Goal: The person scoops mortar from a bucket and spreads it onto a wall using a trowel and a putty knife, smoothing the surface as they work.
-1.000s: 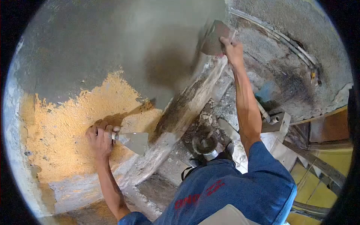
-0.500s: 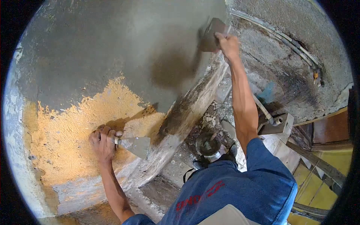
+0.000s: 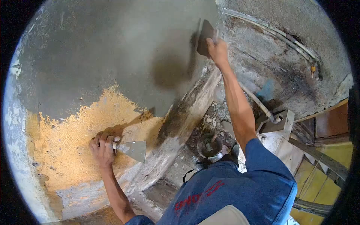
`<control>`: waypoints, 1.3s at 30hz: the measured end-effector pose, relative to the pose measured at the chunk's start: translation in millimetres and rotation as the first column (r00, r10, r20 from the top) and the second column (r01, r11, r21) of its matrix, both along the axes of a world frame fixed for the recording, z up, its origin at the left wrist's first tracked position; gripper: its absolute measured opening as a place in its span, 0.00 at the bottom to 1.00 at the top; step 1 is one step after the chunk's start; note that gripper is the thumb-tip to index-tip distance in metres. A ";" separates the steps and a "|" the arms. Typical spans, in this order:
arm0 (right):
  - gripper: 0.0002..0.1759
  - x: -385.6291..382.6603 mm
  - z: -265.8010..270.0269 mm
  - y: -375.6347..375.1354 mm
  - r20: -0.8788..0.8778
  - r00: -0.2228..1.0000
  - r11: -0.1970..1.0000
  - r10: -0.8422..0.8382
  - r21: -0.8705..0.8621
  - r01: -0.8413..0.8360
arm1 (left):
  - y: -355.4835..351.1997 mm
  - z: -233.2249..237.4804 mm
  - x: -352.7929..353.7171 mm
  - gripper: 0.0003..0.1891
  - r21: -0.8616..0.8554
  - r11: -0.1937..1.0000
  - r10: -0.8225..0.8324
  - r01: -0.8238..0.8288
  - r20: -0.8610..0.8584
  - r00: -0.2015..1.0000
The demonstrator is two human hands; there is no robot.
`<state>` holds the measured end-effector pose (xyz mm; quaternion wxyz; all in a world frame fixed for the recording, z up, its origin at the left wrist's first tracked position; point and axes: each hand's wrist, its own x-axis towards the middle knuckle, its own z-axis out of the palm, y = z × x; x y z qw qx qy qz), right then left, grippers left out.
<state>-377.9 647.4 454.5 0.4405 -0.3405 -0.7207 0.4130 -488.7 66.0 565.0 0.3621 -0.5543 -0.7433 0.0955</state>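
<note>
My right hand (image 3: 218, 51) is closed around the handle of a plastering trowel (image 3: 204, 38), a flat rectangular plate held near the right edge of the wall's grey plaster (image 3: 123, 48). Its face is toward the wall; whether it touches cannot be told. Lower left, my left hand (image 3: 103, 150) grips a putty knife (image 3: 133, 150) by its handle, the wide metal blade pointing right. That hand is at the orange wall patch (image 3: 71, 146), below the ragged lower edge of the grey plaster. Both tools cast shadows on the wall.
A bucket (image 3: 210, 146) with a stick-like handle in it stands on the rubble-strewn floor near my feet. Pipes (image 3: 270, 32) run along the right wall. A plastic pipe (image 3: 258, 103) with an elbow ends beside a box-like block (image 3: 279, 123). Wooden beams (image 3: 318, 161) lie at lower right.
My right hand and the plastering trowel have shifted a little left, and the trowel's plate stands more on edge. My left hand still holds the putty knife, almost in place. The view has shifted slightly.
</note>
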 end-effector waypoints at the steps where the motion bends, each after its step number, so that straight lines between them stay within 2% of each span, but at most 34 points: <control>1: 0.18 -10.1 1.9 -6.7 -0.005 1.000 1.000 0.001 -0.002 -0.001 | 3.8 2.8 2.7 0.12 0.008 1.000 -0.002 0.003 -0.031 1.000; 2: 0.18 -28.3 7.8 -20.5 -0.070 0.996 0.972 -0.051 0.225 0.065 | 6.9 4.2 4.3 0.12 0.018 1.000 -0.004 0.005 -0.061 0.998; 3: 0.18 -39.7 10.7 -32.8 -0.143 0.986 0.891 -0.087 0.431 0.142 | 7.1 5.5 4.9 0.12 0.014 1.000 -0.003 0.004 -0.064 0.998; 4: 0.18 -29.0 17.7 -52.3 -0.145 0.986 0.891 -0.088 0.431 0.143 | 8.2 5.1 4.9 0.13 0.023 1.000 0.005 -0.004 -0.052 0.999; 6: 0.19 12.2 37.1 -99.4 -0.150 0.980 0.940 0.130 0.334 -0.073 | 7.4 -0.9 4.5 0.13 0.036 0.999 0.009 -0.008 -0.031 0.999; 7: 0.19 21.6 31.8 -91.2 -0.148 0.981 0.941 0.127 0.332 -0.071 | 1.9 -3.0 0.5 0.13 0.018 1.000 0.012 -0.012 -0.029 1.000; 9: 0.19 43.0 20.4 -58.6 0.023 0.996 0.993 0.088 0.072 -0.090 | 1.1 -3.2 -1.8 0.13 0.009 1.000 0.021 -0.021 -0.033 0.999; 10: 0.19 38.3 19.2 -41.3 0.027 0.995 0.993 0.091 0.068 -0.093 | 1.8 -2.2 1.0 0.13 0.011 1.000 0.028 -0.028 -0.039 0.999; 12: 0.18 20.9 18.8 -4.3 0.147 0.989 0.999 -0.024 0.045 0.018 | 1.4 -1.1 2.8 0.12 0.010 0.999 0.032 -0.032 -0.049 0.998; 13: 0.18 10.4 13.8 -17.1 0.147 0.989 0.999 -0.025 0.041 0.019 | -0.6 -1.7 1.9 0.12 0.014 1.000 0.019 -0.018 -0.061 0.998; 15: 0.17 -14.9 11.8 -57.5 0.066 0.998 0.946 -0.020 0.324 -0.003 | 2.7 -3.3 -1.3 0.12 0.025 1.000 -0.002 0.004 -0.080 0.997; 16: 0.17 0.9 10.9 -75.4 0.065 0.998 0.948 -0.020 0.319 -0.002 | 0.2 -3.5 -0.9 0.13 0.010 1.000 0.008 -0.007 -0.064 0.998; 18: 0.14 39.3 17.8 -103.5 -0.095 0.962 0.966 0.258 0.064 -0.252 | 1.5 -2.2 2.4 0.15 -0.003 1.000 0.023 -0.024 -0.050 0.998; 21: 0.19 54.5 -23.2 -62.0 -0.206 0.959 0.980 0.192 0.095 -0.176 | 9.7 4.3 8.8 0.11 0.050 0.999 -0.011 0.014 -0.054 0.998; 22: 0.19 54.8 -22.3 -52.2 -0.211 0.958 0.980 0.193 0.091 -0.177 | 4.7 2.8 6.7 0.10 0.023 1.000 -0.003 0.005 -0.064 0.998; 24: 0.19 48.2 -6.9 -23.9 -0.163 0.987 0.979 0.009 0.202 0.025 | 7.5 0.6 1.5 0.10 0.000 1.000 -0.002 0.002 -0.088 0.996; 25: 0.19 43.5 2.3 -15.6 -0.166 0.986 0.981 0.007 0.193 0.025 | 7.9 -0.1 2.7 0.11 0.012 1.000 -0.009 0.010 -0.095 0.995; 27: 0.21 28.9 21.1 -10.5 0.031 0.999 0.967 0.033 0.252 -0.040 | 8.0 1.3 2.0 0.11 0.013 1.000 -0.018 0.020 -0.107 0.994; 28: 0.21 16.2 12.5 -20.6 0.030 0.999 0.968 0.035 0.246 -0.041 | 8.0 1.2 2.3 0.11 0.015 1.000 -0.014 0.016 -0.098 0.995; 30: 0.24 -18.2 -24.2 -47.9 0.231 0.969 0.903 -0.085 0.428 -0.023 | 6.4 -0.5 3.0 0.11 0.023 1.000 -0.010 0.012 -0.090 0.996; 32: 0.27 -12.3 -63.5 -104.7 -0.033 0.996 0.781 0.083 0.623 -0.045 | 2.7 -3.7 0.7 0.14 0.005 1.000 0.013 -0.013 -0.048 0.999; 34: 0.28 26.7 -88.3 -131.3 0.023 0.951 0.755 0.309 0.602 -0.260 | 0.8 -6.2 3.4 0.14 0.016 1.000 0.021 -0.020 -0.044 0.999; 35: 0.28 31.2 -84.4 -112.7 0.009 0.953 0.748 0.304 0.616 -0.245 | 1.3 -5.2 1.4 0.14 0.014 1.000 0.027 -0.026 -0.037 0.999; 36: 0.26 36.2 -79.6 -92.2 0.061 0.950 0.810 0.307 0.507 -0.295 | -0.1 -4.4 -2.3 0.15 -0.008 1.000 -0.002 0.001 -0.073 0.997; 38: 0.22 41.0 -40.0 -59.6 0.053 0.979 0.911 0.198 0.358 -0.203 | 0.3 -4.8 -2.6 0.15 -0.012 1.000 0.022 -0.022 -0.057 0.998; 39: 0.21 38.5 -3.0 -35.7 0.002 0.996 0.925 0.091 0.371 -0.085 | -1.4 -5.1 -0.9 0.15 -0.019 0.999 0.046 -0.047 -0.036 0.998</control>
